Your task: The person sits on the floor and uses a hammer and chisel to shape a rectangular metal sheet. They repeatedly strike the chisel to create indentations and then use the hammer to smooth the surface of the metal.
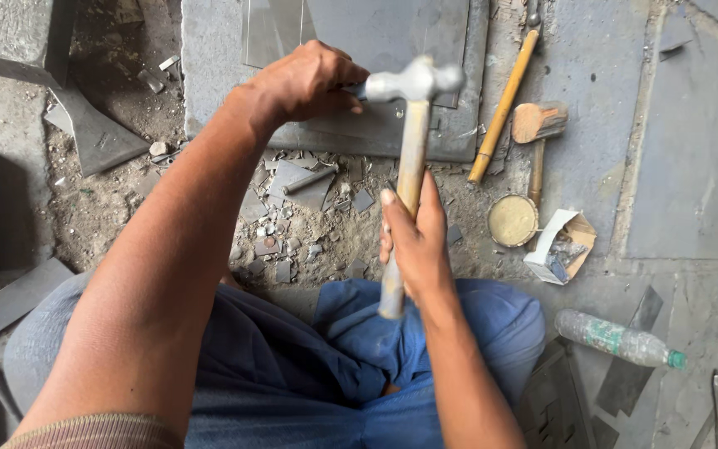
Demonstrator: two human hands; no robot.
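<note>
While the hammer (409, 141) stands raised over the near edge of the stone slab (226, 66), my right hand (415, 241) has its fingers clamped round the wooden handle; my left hand (305, 83) is closed on a small tool beside the steel head, too hidden to name; metal scraps (292, 216) litter the ground below; a wooden mallet (538, 125), a round tin (512, 220) and a plastic bottle (617, 339) lie off to my right.
</note>
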